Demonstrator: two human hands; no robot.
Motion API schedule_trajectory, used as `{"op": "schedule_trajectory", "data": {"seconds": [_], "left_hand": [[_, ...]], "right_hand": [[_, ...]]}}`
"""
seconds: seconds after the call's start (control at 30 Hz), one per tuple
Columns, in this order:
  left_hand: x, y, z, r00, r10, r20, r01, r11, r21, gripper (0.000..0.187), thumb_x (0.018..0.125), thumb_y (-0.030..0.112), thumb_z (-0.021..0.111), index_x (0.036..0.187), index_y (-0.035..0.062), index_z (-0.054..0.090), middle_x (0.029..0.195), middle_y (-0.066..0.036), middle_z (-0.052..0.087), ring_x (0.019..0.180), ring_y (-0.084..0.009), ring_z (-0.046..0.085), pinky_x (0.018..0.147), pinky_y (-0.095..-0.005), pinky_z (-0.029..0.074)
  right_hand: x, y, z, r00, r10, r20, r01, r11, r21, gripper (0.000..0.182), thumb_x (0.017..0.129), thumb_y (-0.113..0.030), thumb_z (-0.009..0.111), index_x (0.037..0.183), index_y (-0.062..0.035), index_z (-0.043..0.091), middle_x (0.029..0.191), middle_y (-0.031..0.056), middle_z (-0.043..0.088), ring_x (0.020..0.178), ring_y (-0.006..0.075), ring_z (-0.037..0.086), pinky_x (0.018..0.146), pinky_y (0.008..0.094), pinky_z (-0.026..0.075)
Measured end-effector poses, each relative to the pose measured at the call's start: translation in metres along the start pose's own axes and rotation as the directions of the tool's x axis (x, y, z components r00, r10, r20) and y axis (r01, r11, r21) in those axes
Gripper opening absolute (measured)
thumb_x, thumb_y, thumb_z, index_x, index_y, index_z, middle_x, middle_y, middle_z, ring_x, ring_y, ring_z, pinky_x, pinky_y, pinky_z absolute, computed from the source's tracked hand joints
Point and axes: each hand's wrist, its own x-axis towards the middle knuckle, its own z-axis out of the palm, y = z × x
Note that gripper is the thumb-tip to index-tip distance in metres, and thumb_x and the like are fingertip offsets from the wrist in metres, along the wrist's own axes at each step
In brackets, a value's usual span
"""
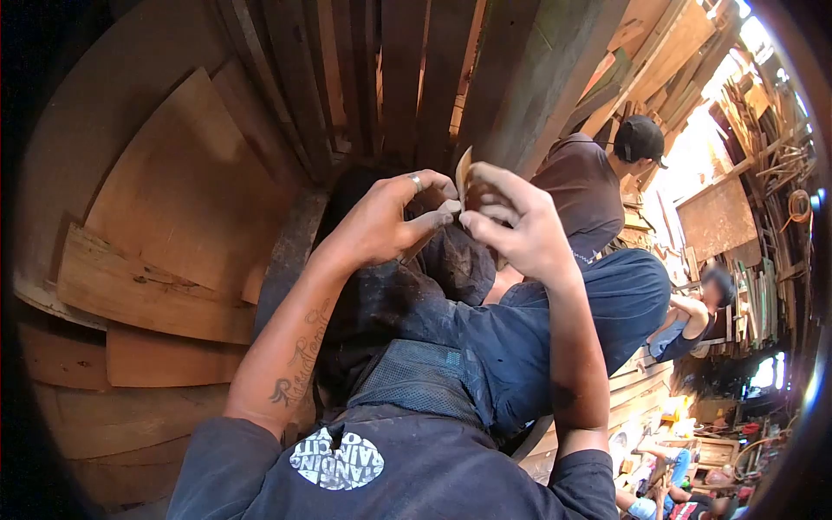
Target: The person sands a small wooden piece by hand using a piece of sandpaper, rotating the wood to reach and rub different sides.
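Note:
My left hand (386, 217), with a ring on one finger, is curled above my lap. Its thumb and fingertips pinch a small pale piece (452, 206), mostly covered by the fingers. Close against it, my right hand (518, 217) grips a thin tan sheet-like piece (465, 169) that stands up edge-on between thumb and fingers. Its exact kind I cannot tell. Both hands meet over my dark trousers (555, 321), fingertips almost together.
Wooden boards (173, 199) lean at the left, and upright planks (407, 78) stand in front. A person in a dark cap (640, 139) sits close on the right. Another person (689, 316) and stacked timber (754, 217) are farther off.

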Motion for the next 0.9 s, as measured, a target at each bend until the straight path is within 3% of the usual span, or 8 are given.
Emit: {"op": "schedule_trajectory", "data": {"seconds": [0.03,0.2,0.3,0.47,0.57,0.67,0.8,0.9], "left_hand": [[-0.001,-0.001,0.001,1.000,0.005,-0.002,-0.005,1.000,0.010,0.035,0.098,0.009,0.081,0.129,-0.0018,0.072,0.114,-0.012,0.080,0.108,-0.0185,0.074,0.101,-0.0369,0.056],[-0.001,-0.006,0.004,0.995,0.096,-0.040,-0.093,0.993,0.078,0.039,0.097,0.013,0.083,0.131,-0.0027,0.072,0.118,-0.014,0.081,0.110,-0.0183,0.074,0.101,-0.0376,0.056],[-0.003,0.008,0.001,0.990,-0.134,0.036,0.135,0.991,-0.019,0.039,0.098,0.014,0.083,0.131,-0.0028,0.072,0.120,-0.015,0.081,0.112,-0.0192,0.074,0.102,-0.0387,0.056],[-0.002,-0.007,0.004,1.000,-0.007,-0.004,0.007,0.999,0.050,0.037,0.098,0.014,0.081,0.130,-0.0027,0.073,0.121,-0.016,0.081,0.114,-0.0218,0.075,0.104,-0.0399,0.056],[-0.002,-0.008,0.004,0.999,0.008,-0.039,-0.004,0.996,0.090,0.037,0.099,0.013,0.080,0.132,-0.0025,0.072,0.122,-0.016,0.080,0.115,-0.0220,0.074,0.105,-0.0398,0.055],[-0.002,-0.004,0.002,0.999,-0.008,-0.048,0.014,0.992,0.126,0.039,0.099,0.013,0.080,0.134,-0.0018,0.070,0.124,-0.016,0.080,0.118,-0.0221,0.073,0.107,-0.0396,0.054],[0.000,-0.002,0.000,0.999,-0.016,-0.039,0.020,0.993,0.119,0.041,0.100,0.013,0.079,0.137,-0.0006,0.069,0.127,-0.015,0.079,0.121,-0.0217,0.072,0.109,-0.0391,0.052],[0.000,-0.011,0.004,0.988,0.127,-0.092,-0.113,0.983,0.148,0.039,0.099,0.012,0.079,0.134,-0.0024,0.070,0.115,-0.016,0.080,0.106,-0.0230,0.077,0.097,-0.0373,0.057]], "right_hand": [[0.000,-0.004,0.001,1.000,0.013,-0.007,-0.012,0.994,0.111,0.061,0.094,-0.011,0.086,0.148,0.0057,0.062,0.126,0.0197,0.074,0.110,0.0227,0.076,0.099,0.0382,0.064],[-0.002,0.004,-0.001,0.998,0.008,0.058,0.008,0.962,-0.273,0.058,0.096,-0.010,0.084,0.147,0.0071,0.063,0.127,0.0199,0.075,0.113,0.0204,0.074,0.098,0.0382,0.065],[0.000,-0.006,0.001,0.999,-0.030,0.014,0.031,0.998,-0.052,0.062,0.095,-0.014,0.086,0.149,0.0056,0.063,0.128,0.0215,0.075,0.110,0.0231,0.076,0.099,0.0393,0.065],[-0.002,0.008,0.002,0.993,-0.116,0.029,0.119,0.938,-0.324,0.062,0.097,-0.023,0.083,0.148,0.0049,0.063,0.126,0.0289,0.077,0.110,0.0376,0.080,0.100,0.0423,0.064],[-0.002,-0.010,0.000,0.982,-0.184,0.047,0.187,0.898,-0.397,0.061,0.095,-0.022,0.084,0.146,0.0045,0.064,0.123,0.0279,0.077,0.105,0.0382,0.080,0.097,0.0431,0.064],[-0.002,0.003,0.002,0.995,-0.072,0.072,0.095,0.914,-0.394,0.056,0.095,-0.013,0.082,0.145,0.0039,0.065,0.113,0.0192,0.080,0.095,0.0224,0.079,0.091,0.0359,0.062],[-0.002,0.010,0.000,0.985,-0.164,0.048,0.170,0.911,-0.376,0.054,0.095,-0.013,0.082,0.143,0.0029,0.066,0.112,0.0187,0.077,0.097,0.0270,0.078,0.090,0.0364,0.062],[0.000,0.005,0.001,0.967,-0.246,0.068,0.254,0.897,-0.362,0.053,0.094,-0.013,0.082,0.143,0.0020,0.067,0.111,0.0191,0.073,0.101,0.0295,0.077,0.089,0.0377,0.063]]}}
